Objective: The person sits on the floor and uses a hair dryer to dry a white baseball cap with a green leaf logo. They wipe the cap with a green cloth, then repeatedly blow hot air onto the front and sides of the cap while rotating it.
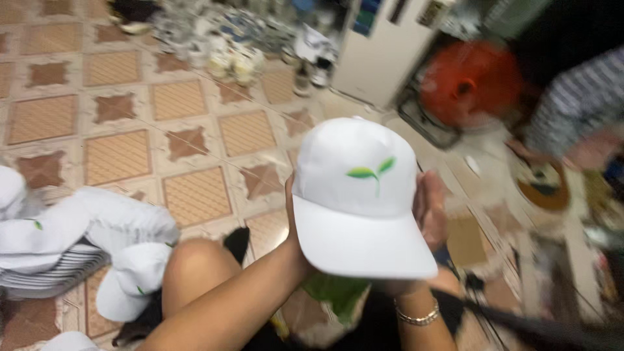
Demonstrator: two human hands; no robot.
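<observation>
Both hands, left hand [294, 224] and right hand [430, 211], held in their grip 1 white cap [356, 195] above the tiled floor [195, 123], near a stack of white caps [58, 240].

No clear package, label, sign or screen shows (the background is blurred).

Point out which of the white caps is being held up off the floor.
The white cap with the green leaf mark, gripped between the left hand and right hand. The other white caps lie heaped on the floor at left.
</observation>
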